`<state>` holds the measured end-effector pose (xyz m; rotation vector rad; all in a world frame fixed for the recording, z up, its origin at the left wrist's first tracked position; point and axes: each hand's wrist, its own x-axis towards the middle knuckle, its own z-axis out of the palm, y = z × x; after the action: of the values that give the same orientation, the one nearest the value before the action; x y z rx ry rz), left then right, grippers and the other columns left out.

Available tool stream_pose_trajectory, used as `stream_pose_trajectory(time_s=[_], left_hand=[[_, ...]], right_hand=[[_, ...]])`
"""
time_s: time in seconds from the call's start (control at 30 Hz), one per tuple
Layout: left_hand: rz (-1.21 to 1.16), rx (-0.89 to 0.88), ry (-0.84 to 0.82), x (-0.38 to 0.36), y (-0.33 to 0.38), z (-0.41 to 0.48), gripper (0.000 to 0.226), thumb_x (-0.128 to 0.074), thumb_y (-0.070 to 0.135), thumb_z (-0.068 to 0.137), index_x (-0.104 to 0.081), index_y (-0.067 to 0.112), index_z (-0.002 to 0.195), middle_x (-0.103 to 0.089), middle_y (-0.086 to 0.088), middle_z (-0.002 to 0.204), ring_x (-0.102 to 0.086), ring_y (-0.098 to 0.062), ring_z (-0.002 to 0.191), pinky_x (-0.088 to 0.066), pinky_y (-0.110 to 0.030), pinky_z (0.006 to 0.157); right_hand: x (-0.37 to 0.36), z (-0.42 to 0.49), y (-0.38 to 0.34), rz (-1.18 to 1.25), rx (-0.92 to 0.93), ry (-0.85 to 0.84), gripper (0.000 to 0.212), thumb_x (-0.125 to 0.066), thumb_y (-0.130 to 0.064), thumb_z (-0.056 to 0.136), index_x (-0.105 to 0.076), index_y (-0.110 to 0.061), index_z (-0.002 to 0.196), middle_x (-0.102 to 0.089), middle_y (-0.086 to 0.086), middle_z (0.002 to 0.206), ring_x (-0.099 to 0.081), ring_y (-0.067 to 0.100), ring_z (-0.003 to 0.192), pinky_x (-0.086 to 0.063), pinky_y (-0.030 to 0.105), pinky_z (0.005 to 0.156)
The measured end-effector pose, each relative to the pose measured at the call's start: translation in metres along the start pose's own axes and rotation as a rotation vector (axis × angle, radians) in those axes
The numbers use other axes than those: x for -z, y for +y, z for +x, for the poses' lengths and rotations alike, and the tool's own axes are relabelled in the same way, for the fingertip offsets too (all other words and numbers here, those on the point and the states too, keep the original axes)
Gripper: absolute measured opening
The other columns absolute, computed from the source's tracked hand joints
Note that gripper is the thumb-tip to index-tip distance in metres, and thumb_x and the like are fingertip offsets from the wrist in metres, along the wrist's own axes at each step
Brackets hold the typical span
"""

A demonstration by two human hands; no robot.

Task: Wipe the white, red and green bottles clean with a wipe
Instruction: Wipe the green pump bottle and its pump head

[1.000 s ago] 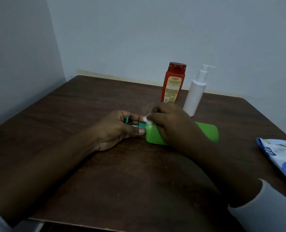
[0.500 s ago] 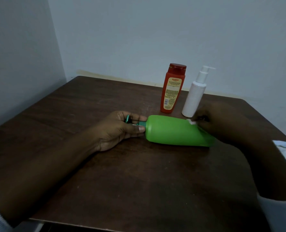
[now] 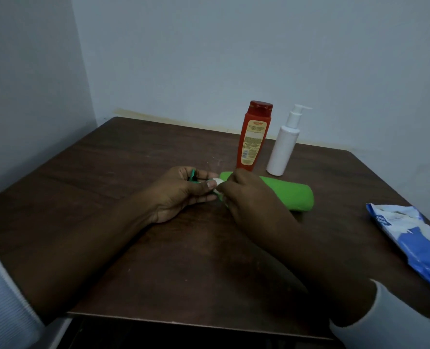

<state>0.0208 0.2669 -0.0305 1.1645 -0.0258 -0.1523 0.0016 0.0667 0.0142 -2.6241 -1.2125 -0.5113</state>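
The green bottle [image 3: 288,194] lies on its side in the middle of the dark wooden table [image 3: 138,157], its pump end pointing left. My left hand [image 3: 181,192] grips the green pump head. My right hand [image 3: 249,197] covers the bottle's neck end and presses a small white wipe [image 3: 219,183] against it; only a corner of the wipe shows. Behind them the red bottle [image 3: 253,137] and the white pump bottle [image 3: 284,144] stand upright side by side.
A blue and white wipes pack [image 3: 415,243] lies at the table's right edge. Grey walls close in behind and on the left. The table's front edge runs just below my forearms.
My right hand slid with the wipe from the bottle's neck to its base and has now come back to the neck end. My left hand kept its hold on the pump.
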Motion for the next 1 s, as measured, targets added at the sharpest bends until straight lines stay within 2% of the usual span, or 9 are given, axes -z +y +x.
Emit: stream_pose_trajectory(time_s=[0.1,0.17,0.27,0.4,0.47,0.63,0.83,1.0], left_hand=[[-0.023,0.001,0.014,0.004,0.008,0.001,0.040,-0.076,0.002,0.075,-0.071,-0.005,0.114,-0.076,-0.021,0.114,-0.076,-0.026,0.103,-0.062,-0.031,0.079],[-0.022,0.024,-0.004,0.000,0.010,0.001,0.034,-0.075,0.002,0.074,-0.074,-0.003,0.107,-0.076,-0.021,0.112,-0.076,-0.026,0.101,-0.063,-0.031,0.077],[0.015,0.050,-0.022,-0.010,0.009,0.000,0.042,-0.074,0.003,0.074,-0.069,-0.008,0.115,-0.075,-0.022,0.116,-0.076,-0.025,0.103,-0.063,-0.030,0.076],[0.032,0.052,-0.030,-0.014,0.011,-0.005,0.053,-0.072,0.003,0.074,-0.064,-0.013,0.124,-0.072,-0.023,0.123,-0.075,-0.024,0.105,-0.064,-0.030,0.077],[0.026,0.048,-0.031,-0.013,0.012,-0.006,0.055,-0.072,0.003,0.074,-0.062,-0.013,0.126,-0.071,-0.023,0.124,-0.075,-0.025,0.105,-0.064,-0.030,0.076],[0.020,0.051,-0.044,-0.009,0.011,-0.006,0.050,-0.073,0.003,0.074,-0.066,-0.012,0.121,-0.072,-0.022,0.122,-0.075,-0.025,0.105,-0.064,-0.030,0.075],[0.029,0.064,-0.084,-0.006,0.009,-0.003,0.043,-0.072,0.003,0.075,-0.069,-0.008,0.116,-0.074,-0.021,0.118,-0.075,-0.026,0.107,-0.063,-0.030,0.076],[0.020,0.047,-0.073,-0.006,0.008,-0.002,0.046,-0.073,0.002,0.075,-0.067,-0.010,0.118,-0.074,-0.021,0.118,-0.075,-0.026,0.106,-0.064,-0.031,0.077]], right_hand=[[0.000,-0.007,-0.003,-0.120,0.080,-0.004,0.036,-0.059,-0.012,0.094,-0.059,-0.012,0.130,-0.056,0.008,0.113,-0.051,0.023,0.099,-0.048,0.037,0.076],[0.006,-0.012,0.006,-0.166,0.081,-0.008,0.037,-0.065,-0.010,0.090,-0.061,-0.014,0.126,-0.057,0.007,0.110,-0.052,0.022,0.097,-0.051,0.039,0.075],[0.014,-0.029,0.024,-0.174,0.032,-0.035,0.034,-0.066,-0.014,0.088,-0.061,-0.018,0.122,-0.058,0.004,0.108,-0.054,0.019,0.095,-0.053,0.041,0.076],[0.027,-0.059,0.053,-0.172,-0.060,-0.066,0.037,-0.066,-0.024,0.090,-0.058,-0.021,0.126,-0.061,0.006,0.118,-0.058,0.020,0.102,-0.056,0.039,0.083],[0.036,-0.071,0.068,-0.180,-0.091,-0.083,0.040,-0.065,-0.025,0.087,-0.058,-0.020,0.126,-0.060,0.009,0.120,-0.060,0.022,0.100,-0.057,0.038,0.081],[0.049,-0.093,0.100,-0.230,-0.188,-0.017,0.045,-0.081,-0.001,0.075,-0.067,-0.010,0.118,-0.065,0.015,0.108,-0.064,0.032,0.088,-0.056,0.042,0.069],[0.056,-0.100,0.116,-0.171,-0.244,0.029,0.033,-0.076,0.005,0.079,-0.072,-0.003,0.110,-0.068,0.016,0.104,-0.064,0.034,0.090,-0.052,0.043,0.073],[0.065,-0.089,0.106,-0.170,-0.143,-0.035,0.030,-0.078,0.007,0.076,-0.076,-0.004,0.103,-0.071,0.014,0.100,-0.068,0.033,0.085,-0.056,0.042,0.069]])
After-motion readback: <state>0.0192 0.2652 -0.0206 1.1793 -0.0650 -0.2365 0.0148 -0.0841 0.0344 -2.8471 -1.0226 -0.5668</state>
